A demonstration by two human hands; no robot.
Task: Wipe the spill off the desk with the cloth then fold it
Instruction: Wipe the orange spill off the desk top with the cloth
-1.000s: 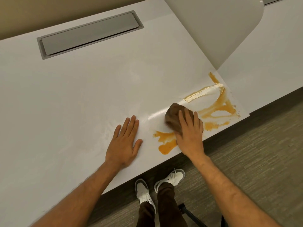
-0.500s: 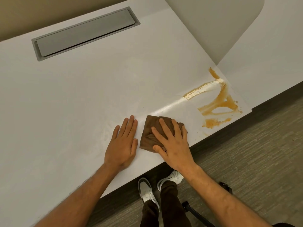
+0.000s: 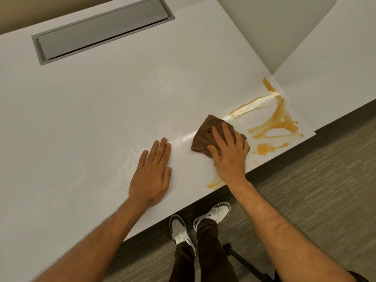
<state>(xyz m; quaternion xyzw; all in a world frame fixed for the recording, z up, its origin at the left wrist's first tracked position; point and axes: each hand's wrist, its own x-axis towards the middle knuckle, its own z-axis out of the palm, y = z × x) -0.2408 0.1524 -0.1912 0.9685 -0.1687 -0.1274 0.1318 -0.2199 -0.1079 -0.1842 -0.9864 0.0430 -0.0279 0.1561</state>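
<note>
Now right hand point(image 3: 228, 153) presses crumpled brown cloth point(image 3: 205, 135) on white desk point(image 3: 91, 110) beside orange spill point(image 3: 274, 127); left hand point(image 3: 151, 174) lies flat, open.

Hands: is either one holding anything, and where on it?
The right hand presses the brown cloth to the desk, covering its near-right part. The left hand lies flat, holding nothing.

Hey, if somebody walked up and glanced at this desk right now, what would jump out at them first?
The orange spill smeared across the white desk near its right front corner, with a small streak left at the front edge. Just left of it, the right hand presses a bunched brown cloth flat on the desk. The left hand rests palm down beside it.
</note>
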